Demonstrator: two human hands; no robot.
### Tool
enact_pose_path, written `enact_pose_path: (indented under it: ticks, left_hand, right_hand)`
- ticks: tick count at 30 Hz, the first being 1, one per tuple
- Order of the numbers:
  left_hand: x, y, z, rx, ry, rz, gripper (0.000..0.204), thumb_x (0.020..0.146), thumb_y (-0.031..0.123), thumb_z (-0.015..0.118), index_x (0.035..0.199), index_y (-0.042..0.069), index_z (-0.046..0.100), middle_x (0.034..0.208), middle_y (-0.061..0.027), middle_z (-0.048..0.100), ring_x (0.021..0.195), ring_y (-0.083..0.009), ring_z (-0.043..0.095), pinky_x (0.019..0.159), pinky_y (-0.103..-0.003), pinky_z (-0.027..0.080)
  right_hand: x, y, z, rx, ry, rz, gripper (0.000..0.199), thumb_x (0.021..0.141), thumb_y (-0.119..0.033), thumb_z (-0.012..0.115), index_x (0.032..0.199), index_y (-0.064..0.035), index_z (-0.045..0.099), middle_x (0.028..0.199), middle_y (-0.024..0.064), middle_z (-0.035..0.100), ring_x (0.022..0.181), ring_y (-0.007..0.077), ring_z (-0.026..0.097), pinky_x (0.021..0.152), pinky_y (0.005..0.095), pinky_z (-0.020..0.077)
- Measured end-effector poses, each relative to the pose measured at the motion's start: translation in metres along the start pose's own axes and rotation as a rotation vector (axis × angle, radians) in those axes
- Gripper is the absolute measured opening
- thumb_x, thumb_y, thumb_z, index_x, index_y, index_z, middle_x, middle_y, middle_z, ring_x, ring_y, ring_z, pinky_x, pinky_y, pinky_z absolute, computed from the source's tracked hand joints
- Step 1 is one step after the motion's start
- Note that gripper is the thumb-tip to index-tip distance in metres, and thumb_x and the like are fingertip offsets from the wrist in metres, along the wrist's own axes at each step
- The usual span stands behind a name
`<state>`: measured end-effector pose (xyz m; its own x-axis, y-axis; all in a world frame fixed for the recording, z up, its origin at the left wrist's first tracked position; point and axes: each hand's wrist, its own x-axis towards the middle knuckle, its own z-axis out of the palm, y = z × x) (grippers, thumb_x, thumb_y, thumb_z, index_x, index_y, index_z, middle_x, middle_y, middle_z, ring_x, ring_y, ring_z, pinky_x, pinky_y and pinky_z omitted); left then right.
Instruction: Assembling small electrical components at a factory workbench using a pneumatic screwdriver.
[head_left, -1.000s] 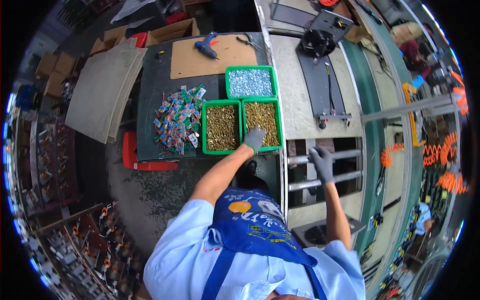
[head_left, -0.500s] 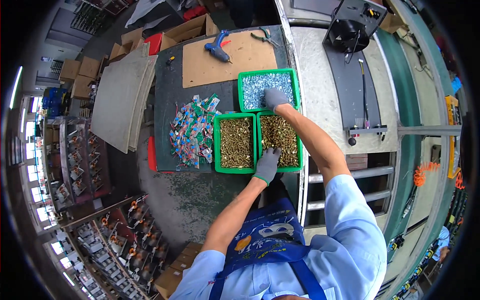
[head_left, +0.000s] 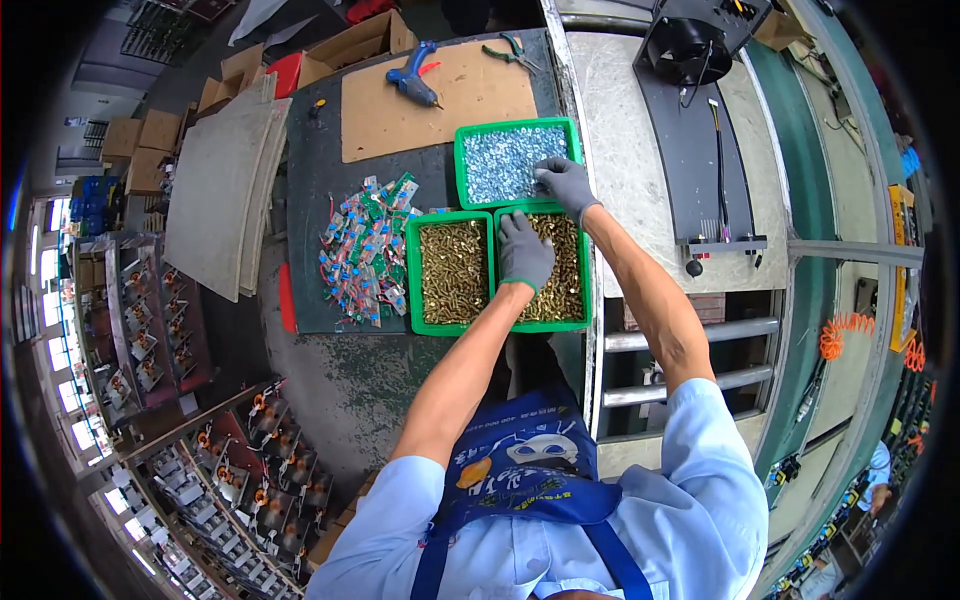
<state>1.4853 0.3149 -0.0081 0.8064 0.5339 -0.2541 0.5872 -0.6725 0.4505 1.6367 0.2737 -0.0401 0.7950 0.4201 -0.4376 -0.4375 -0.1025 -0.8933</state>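
Grey gloves cover both hands. My left hand [head_left: 525, 252] lies palm down over the right-hand green bin [head_left: 556, 326] of brass-coloured screws [head_left: 568, 285]. Its fingers stretch out to that bin's far rim. My right hand [head_left: 568, 184] is at the right side of another green bin [head_left: 459, 170], filled with small silvery metal pieces [head_left: 505, 165]. Thumb and fingers are drawn together there; anything between the tips is too small to make out. A third green bin [head_left: 412, 270], left of my left hand, holds more brass-coloured screws [head_left: 452, 272].
Left of the bins lies a heap of small green circuit boards with wires [head_left: 365, 250]. A blue glue gun [head_left: 413, 78] and green-handled pliers [head_left: 512, 52] lie on a cardboard sheet [head_left: 375, 120]. A metal frame edge [head_left: 592, 300] runs along the table's right side.
My left hand has moved forward from the near part of the screw bin to its far rim. The right hand has shifted rightward over the silvery pieces. The whole view has shifted slightly.
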Motion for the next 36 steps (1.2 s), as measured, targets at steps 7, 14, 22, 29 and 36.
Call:
enact_pose_path:
  ticks: [7, 14, 22, 29, 36]
  left_hand:
    - [-0.003, -0.022, 0.013, 0.149, 0.034, 0.288, 0.062, 0.078, 0.02, 0.068, 0.127, -0.005, 0.039, 0.128, -0.0244, 0.042, 0.117, -0.0396, 0.041, 0.101, -0.047, 0.035]
    - [0.007, -0.027, 0.008, 0.267, -0.071, 0.402, 0.046, 0.075, 0.008, 0.064, 0.119, 0.01, 0.054, 0.114, -0.0205, 0.05, 0.109, -0.0388, 0.046, 0.085, -0.048, 0.048]
    - [-0.024, -0.037, 0.017, 0.17, -0.183, 0.435, 0.026, 0.077, -0.001, 0.053, 0.101, 0.007, 0.061, 0.101, -0.0225, 0.055, 0.093, -0.041, 0.057, 0.079, -0.047, 0.049]
    - [-0.04, -0.05, 0.018, -0.063, -0.165, 0.427, 0.027, 0.077, 0.004, 0.058, 0.102, 0.011, 0.067, 0.098, -0.0203, 0.061, 0.088, -0.0397, 0.06, 0.077, -0.046, 0.049]
    - [-0.056, -0.056, 0.014, -0.537, -0.359, -0.017, 0.026, 0.081, 0.007, 0.064, 0.106, 0.004, 0.067, 0.085, -0.0103, 0.067, 0.072, -0.0185, 0.065, 0.064, -0.033, 0.052]
  right_hand:
    - [-0.029, -0.01, -0.011, 0.245, -0.037, 0.129, 0.015, 0.087, -0.005, 0.061, 0.101, 0.0001, 0.062, 0.09, 0.0074, 0.063, 0.075, 0.0169, 0.063, 0.066, 0.0289, 0.0571]
    - [-0.02, -0.017, -0.005, 0.452, -0.055, 0.313, 0.022, 0.092, -0.011, 0.054, 0.112, -0.0032, 0.053, 0.098, 0.0109, 0.058, 0.086, 0.0237, 0.061, 0.073, 0.0331, 0.0562]
    - [0.002, -0.028, 0.005, 0.646, -0.101, 0.34, 0.022, 0.096, -0.018, 0.044, 0.111, -0.003, 0.051, 0.098, 0.0156, 0.06, 0.084, 0.0274, 0.062, 0.075, 0.0368, 0.0571]
    - [-0.005, -0.04, 0.006, 0.633, -0.16, 0.143, 0.016, 0.091, -0.004, 0.05, 0.105, 0.0014, 0.056, 0.09, 0.013, 0.061, 0.076, 0.0241, 0.064, 0.065, 0.0333, 0.0583]
    - [-0.013, -0.075, 0.009, 0.545, -0.05, 0.108, 0.02, 0.088, -0.002, 0.059, 0.106, 0.0042, 0.06, 0.088, 0.013, 0.064, 0.066, 0.0203, 0.063, 0.057, 0.03, 0.0562]
